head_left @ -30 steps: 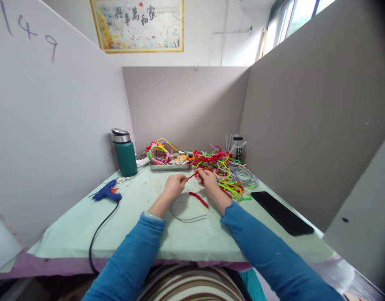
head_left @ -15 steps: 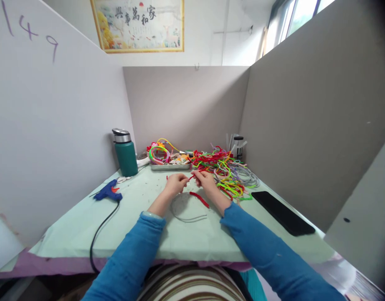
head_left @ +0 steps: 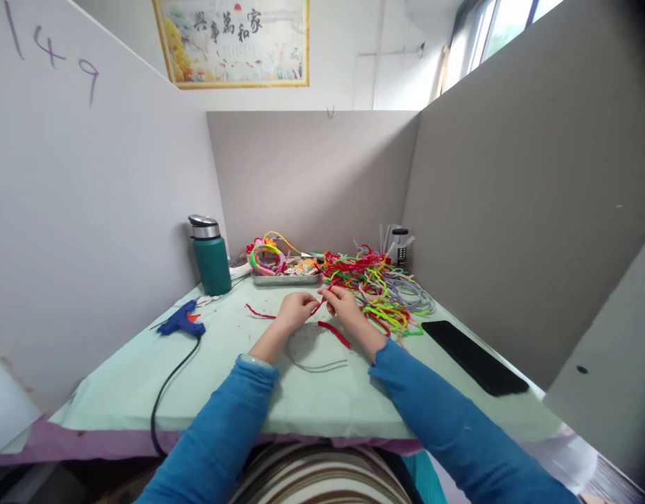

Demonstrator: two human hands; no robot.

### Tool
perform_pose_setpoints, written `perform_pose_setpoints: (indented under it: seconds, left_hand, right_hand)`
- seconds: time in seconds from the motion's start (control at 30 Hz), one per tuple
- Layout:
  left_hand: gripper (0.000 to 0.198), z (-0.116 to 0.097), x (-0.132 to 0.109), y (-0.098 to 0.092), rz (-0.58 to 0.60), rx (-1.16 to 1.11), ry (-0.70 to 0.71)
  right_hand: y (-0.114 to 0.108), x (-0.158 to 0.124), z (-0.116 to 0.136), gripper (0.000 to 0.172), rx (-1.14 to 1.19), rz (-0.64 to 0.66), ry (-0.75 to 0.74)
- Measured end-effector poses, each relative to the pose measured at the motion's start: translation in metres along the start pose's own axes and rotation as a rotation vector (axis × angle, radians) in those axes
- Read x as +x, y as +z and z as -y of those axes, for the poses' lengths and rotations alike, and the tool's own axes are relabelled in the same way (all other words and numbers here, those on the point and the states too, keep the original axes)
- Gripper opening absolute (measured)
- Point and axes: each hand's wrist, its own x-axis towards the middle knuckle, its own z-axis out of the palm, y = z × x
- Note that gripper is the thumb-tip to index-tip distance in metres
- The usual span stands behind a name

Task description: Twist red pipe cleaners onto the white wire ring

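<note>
My left hand (head_left: 296, 310) and my right hand (head_left: 344, 305) are pinched close together over the pale green table cover (head_left: 238, 378), both closed on a thin red pipe cleaner (head_left: 259, 312). Its free end trails out to the left of my left hand. A thin grey headband (head_left: 315, 362) lies on the table below my hands, partly wrapped with a red fuzzy strip (head_left: 334, 333). A tangled pile of coloured pipe cleaners (head_left: 375, 283) sits just behind my right hand.
A blue glue gun (head_left: 180, 321) with a black cord lies at the left. A green flask (head_left: 210, 256) stands at the back left beside a metal tray (head_left: 285, 278) of colourful pieces. A black phone (head_left: 474, 356) lies at the right. Partition walls close in three sides.
My hands have drawn a little closer together. The red pipe cleaner has been pulled through to the left, so its end now sticks out beyond my left hand.
</note>
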Motion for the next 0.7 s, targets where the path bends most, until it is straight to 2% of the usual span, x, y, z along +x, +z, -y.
perform_pose_setpoints:
  seconds: [0.07,0.13,0.27,0.33,0.43,0.57,0.7]
  left_hand:
    - [0.028,-0.0012,-0.0008,-0.0004,-0.024,0.011,0.016]
    - [0.034,-0.0027,-0.0021,-0.0009,0.000,-0.054,0.001]
    - [0.041,-0.0043,-0.0041,0.0002,0.179,-0.217,-0.058]
    - [0.040,-0.0035,-0.0038,0.0012,0.196,-0.222,-0.062]
    - [0.033,-0.0013,-0.0022,0.0017,0.119,-0.128,-0.027]
    - [0.026,-0.0001,-0.0012,0.0000,0.005,0.088,0.044]
    - [0.027,-0.0005,-0.0023,-0.0020,-0.070,0.250,-0.007]
  right_hand:
    - [-0.0019,0.0015,-0.0022,0.029,-0.043,-0.010,-0.007]
    - [-0.0033,0.0025,-0.0037,0.028,-0.062,-0.006,-0.019]
    - [-0.0025,0.0023,-0.0041,0.026,-0.077,0.025,-0.057]
    - [-0.0014,0.0021,-0.0032,0.025,-0.071,0.016,-0.055]
    - [-0.0015,0.0022,-0.0012,0.025,-0.089,-0.022,-0.038]
    - [-0.0051,0.0017,0.0004,0.027,-0.273,-0.043,-0.082]
    - [-0.0086,0.0024,-0.0025,0.023,-0.442,-0.062,-0.121]
